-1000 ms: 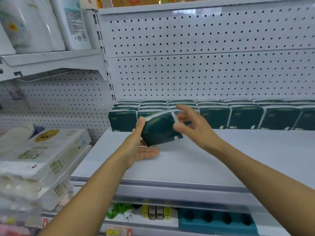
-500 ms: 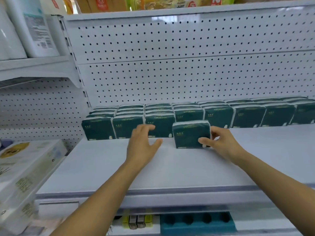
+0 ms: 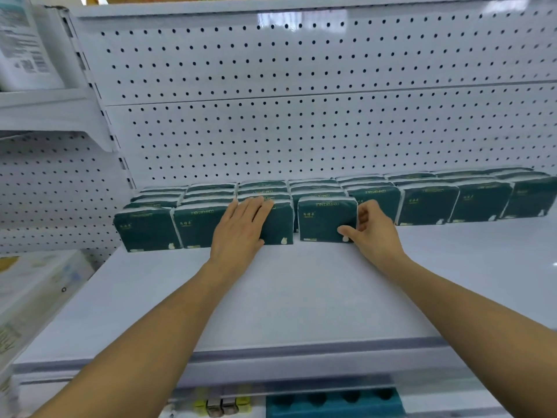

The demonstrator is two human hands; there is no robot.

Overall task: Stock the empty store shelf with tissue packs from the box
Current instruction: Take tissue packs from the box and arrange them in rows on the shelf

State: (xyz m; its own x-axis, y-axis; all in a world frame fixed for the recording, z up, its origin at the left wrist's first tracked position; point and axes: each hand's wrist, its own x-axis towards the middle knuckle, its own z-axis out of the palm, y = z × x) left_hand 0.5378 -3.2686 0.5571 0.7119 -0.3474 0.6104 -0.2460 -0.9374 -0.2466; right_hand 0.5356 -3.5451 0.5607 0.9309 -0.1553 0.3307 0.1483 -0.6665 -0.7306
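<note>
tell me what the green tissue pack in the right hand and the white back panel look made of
Dark green rectangular tissue pack: looks like thin, soft plastic film with a slight sheen; its white sealed edges are rounded and a little crinkled.

White perforated back panel: probably painted sheet metal, glossy; evenly punched holes and a light glare near the top suggest it.

Eight dark green tissue packs (image 3: 327, 218) front the rows; two hands.

Shop — pegboard shelving (image 3: 301, 131), stocked tissue packs (image 3: 428, 203).
</note>
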